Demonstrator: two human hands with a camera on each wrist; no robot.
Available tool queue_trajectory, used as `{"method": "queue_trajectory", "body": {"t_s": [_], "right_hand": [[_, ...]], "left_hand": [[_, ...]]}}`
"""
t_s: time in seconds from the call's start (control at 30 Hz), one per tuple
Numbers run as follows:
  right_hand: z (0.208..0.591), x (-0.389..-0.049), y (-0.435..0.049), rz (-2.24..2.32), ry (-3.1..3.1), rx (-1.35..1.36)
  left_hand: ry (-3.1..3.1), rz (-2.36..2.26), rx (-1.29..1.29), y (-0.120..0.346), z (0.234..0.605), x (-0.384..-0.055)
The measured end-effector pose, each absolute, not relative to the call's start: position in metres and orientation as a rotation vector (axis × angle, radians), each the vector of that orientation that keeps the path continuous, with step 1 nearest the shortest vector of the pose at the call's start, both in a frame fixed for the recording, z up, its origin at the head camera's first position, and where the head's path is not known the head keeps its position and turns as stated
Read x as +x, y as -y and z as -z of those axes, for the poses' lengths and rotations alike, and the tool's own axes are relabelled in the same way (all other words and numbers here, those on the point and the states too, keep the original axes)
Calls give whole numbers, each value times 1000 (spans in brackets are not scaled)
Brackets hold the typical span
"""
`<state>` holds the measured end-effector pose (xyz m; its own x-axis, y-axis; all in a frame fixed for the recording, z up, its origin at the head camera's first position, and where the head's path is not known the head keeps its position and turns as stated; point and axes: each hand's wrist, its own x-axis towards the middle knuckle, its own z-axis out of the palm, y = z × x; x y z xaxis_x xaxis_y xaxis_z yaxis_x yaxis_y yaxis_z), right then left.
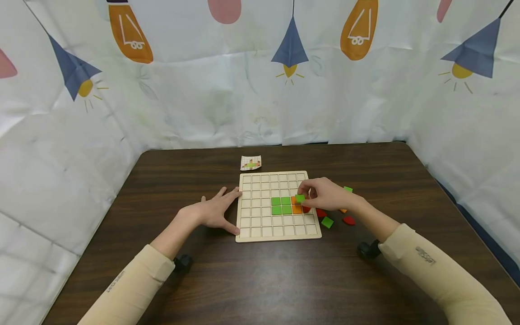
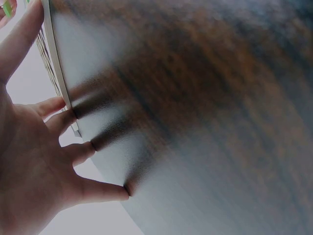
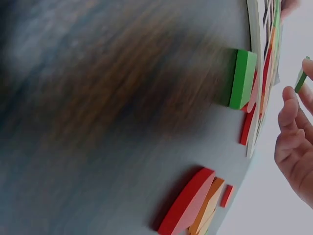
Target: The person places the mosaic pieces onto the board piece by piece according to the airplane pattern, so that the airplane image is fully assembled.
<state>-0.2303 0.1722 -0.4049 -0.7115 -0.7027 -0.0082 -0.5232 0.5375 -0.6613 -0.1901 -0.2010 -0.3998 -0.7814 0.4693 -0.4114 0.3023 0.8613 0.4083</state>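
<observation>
Left hand (image 1: 213, 212): rested spread, touched the left edge of the board (image 1: 256, 221) with thumb and a finger, met the worktop (image 1: 264, 280) with other fingertips.
Card (image 1: 250, 163): lay past the board's far left corner, showed a coloured pattern on a grid.
Board: lay flat on the worktop between both hands, bore rows of square cells.
Green squares (image 1: 276, 210): sat as a two-by-two block near the board's middle.
Orange pieces (image 1: 297, 209): adjoined that block on its right, one beyond the other.
Held green square (image 1: 299, 198): partly covered the farther orange piece from above; could not tell whether touching.
Red piece (image 1: 306, 209): sat right of the nearer orange piece, partly hidden.
Right hand (image 1: 322, 194): pinched the held green square between thumb and fingertips over the board.
Loose pieces (image 1: 327, 222): lay on the worktop just right of the board, in red, green and orange.
</observation>
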Motion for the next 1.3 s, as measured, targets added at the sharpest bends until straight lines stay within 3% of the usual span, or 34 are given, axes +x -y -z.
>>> {"method": "queue_trajectory", "body": {"t_s": [1.3], "right_hand": [[406,-236,-114,945,-2573,-1010]], "left_hand": [[-2526,-431,565,203,403,-192]]}}
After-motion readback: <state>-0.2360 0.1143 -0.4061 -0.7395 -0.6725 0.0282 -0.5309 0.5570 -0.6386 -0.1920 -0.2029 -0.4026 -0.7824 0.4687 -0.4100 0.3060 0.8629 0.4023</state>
